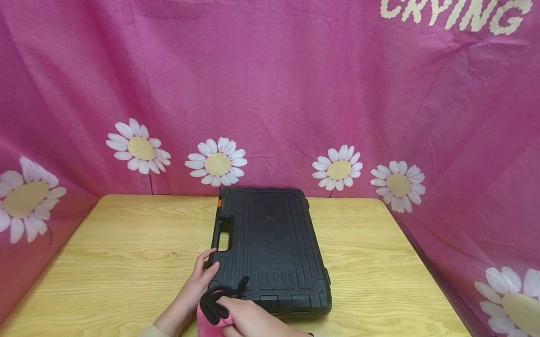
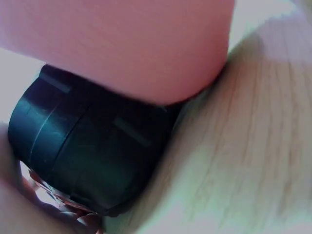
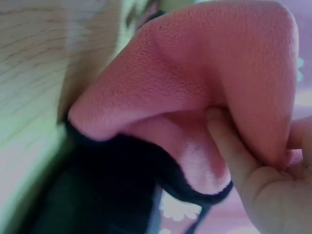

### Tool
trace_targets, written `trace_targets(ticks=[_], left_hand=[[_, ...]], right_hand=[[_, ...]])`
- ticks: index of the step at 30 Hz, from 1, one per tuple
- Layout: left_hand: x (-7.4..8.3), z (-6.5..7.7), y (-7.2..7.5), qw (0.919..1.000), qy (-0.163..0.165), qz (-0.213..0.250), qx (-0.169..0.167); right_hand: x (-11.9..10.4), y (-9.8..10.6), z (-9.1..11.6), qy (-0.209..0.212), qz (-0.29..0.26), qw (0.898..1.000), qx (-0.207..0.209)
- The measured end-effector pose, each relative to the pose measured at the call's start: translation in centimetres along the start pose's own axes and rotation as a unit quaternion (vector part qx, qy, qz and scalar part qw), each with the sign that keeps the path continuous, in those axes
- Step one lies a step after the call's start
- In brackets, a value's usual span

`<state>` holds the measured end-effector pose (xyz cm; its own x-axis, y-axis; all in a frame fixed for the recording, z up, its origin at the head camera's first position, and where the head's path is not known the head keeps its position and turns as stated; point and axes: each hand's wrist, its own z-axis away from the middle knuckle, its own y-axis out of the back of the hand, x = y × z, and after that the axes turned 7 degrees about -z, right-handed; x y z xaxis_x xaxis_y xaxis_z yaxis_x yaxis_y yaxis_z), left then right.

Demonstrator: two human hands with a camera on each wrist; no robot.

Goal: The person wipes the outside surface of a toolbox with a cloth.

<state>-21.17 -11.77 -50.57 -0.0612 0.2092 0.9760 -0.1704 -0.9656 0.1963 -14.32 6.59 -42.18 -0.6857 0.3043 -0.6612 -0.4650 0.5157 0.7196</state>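
Observation:
A black hard plastic case (image 1: 263, 233) lies on the wooden table, its carry handle (image 1: 217, 235) facing left. My left hand (image 1: 201, 277) grips the case's left side near the front corner, thumb over the top edge and fingers by the handle. Bunched in my right hand (image 1: 257, 320) is a pink plush cloth (image 3: 195, 68) with black edging (image 1: 212, 302). The cloth is folded, and its black edge overlaps the front left corner of the case in the head view. Up close, the left wrist view has the cloth hanging before the black case side (image 2: 97, 141).
The light wooden table (image 1: 134, 252) extends to both sides of the case. A pink curtain (image 1: 267, 89) with printed daisies hangs behind the table and along its sides. An orange latch (image 1: 219, 203) shows at the case's far left edge.

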Motion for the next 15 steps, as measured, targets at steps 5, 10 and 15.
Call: trace_targets(ticks=[5,10,15], left_hand=[[0.2,0.0,-0.1,0.9995,-0.018,-0.021,0.011],[0.4,0.2,0.0,0.9995,0.012,-0.028,0.012],[0.4,0.3,0.0,0.9992,0.025,-0.032,0.005]], right_hand=[[-0.6,1.7,1.6,-0.008,-0.118,0.99,0.077],[-0.5,3.4,3.4,-0.04,-0.301,0.941,0.15],[0.6,5.6,4.8,-0.075,-0.459,0.86,0.21]])
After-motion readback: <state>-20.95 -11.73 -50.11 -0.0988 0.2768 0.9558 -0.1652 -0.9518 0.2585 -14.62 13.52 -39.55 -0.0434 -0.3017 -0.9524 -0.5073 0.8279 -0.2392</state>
